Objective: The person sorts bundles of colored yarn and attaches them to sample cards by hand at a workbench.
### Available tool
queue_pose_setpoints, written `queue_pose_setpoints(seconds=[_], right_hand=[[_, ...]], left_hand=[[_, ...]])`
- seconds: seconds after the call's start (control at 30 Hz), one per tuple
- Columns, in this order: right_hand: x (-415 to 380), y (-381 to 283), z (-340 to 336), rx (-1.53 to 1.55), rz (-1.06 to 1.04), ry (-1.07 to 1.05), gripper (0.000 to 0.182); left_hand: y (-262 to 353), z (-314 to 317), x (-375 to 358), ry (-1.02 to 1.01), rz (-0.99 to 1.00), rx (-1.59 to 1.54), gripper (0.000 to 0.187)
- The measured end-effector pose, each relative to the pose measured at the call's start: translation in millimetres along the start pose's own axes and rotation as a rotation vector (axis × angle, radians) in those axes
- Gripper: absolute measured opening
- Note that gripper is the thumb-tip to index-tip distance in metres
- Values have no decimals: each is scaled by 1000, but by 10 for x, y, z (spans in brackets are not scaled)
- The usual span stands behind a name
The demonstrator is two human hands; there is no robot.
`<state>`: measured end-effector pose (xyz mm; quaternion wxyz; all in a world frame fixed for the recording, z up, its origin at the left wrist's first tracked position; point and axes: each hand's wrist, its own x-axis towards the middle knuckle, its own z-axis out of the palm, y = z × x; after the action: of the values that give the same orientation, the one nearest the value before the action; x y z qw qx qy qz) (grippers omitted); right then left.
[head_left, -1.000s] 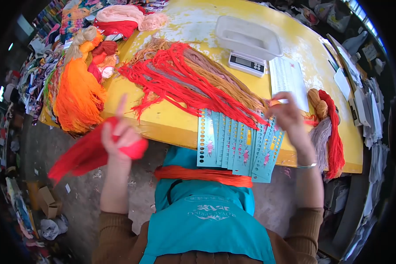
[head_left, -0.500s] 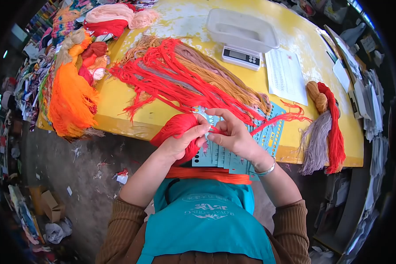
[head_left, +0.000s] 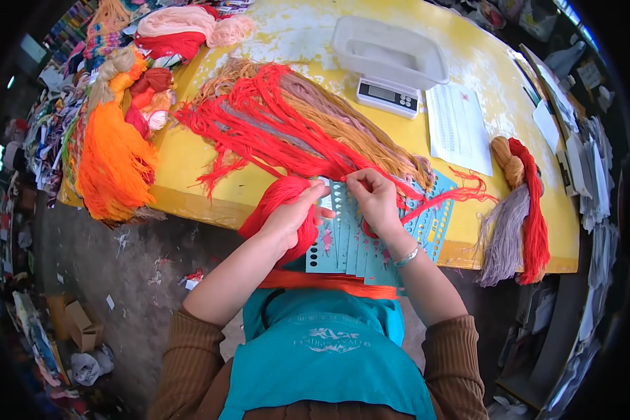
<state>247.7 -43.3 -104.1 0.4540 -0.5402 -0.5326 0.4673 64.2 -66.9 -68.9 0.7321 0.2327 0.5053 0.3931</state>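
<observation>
My left hand point(head_left: 292, 215) is closed around a thick skein of red thread point(head_left: 264, 204), at the table's front edge. To its right, my right hand point(head_left: 379, 204) has its fingers drawn together on a strand of red thread, part of which shows below the fingers. Beneath both hands lie overlapping teal cards point(head_left: 320, 260) with rows of punched holes and small pink flower prints. Just beyond, long red strands point(head_left: 294, 133) lie over mauve and golden-brown threads point(head_left: 371, 140). Some red strands cross the cards toward the right.
A clear plastic tub point(head_left: 392, 56) rests on a small digital scale point(head_left: 388, 96), beside a printed sheet point(head_left: 458, 126). Orange skeins point(head_left: 115, 161) hang over the table's left edge. Grey and red hanks point(head_left: 511, 217) hang at the right. An orange bundle point(head_left: 329, 282) lies across my lap.
My hands have moved apart. The right hand has drawn back from the skein and turned, its fingers now curled together; the left hand stays on the skein.
</observation>
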Motion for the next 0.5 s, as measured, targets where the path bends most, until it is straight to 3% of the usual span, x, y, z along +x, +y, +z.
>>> queue_pose_setpoints(seconds=[0.1,0.2,0.4,0.47,0.5], right_hand=[[6,4,-16,0,-10,-28,11],[5,-5,-25,5,-24,-89,10],[-41,-229,6,-131,-159,-129,11],[-48,-326,6,-100,121,-142,12],[-49,-324,10,-100,120,-143,12]], left_hand=[[-34,3,91,-21,3,35,38],[-131,32,228,-96,114,225,25],[-206,-24,284,-147,156,178,16],[-191,-78,253,-78,139,179,19],[-160,-113,222,-69,124,210,27]])
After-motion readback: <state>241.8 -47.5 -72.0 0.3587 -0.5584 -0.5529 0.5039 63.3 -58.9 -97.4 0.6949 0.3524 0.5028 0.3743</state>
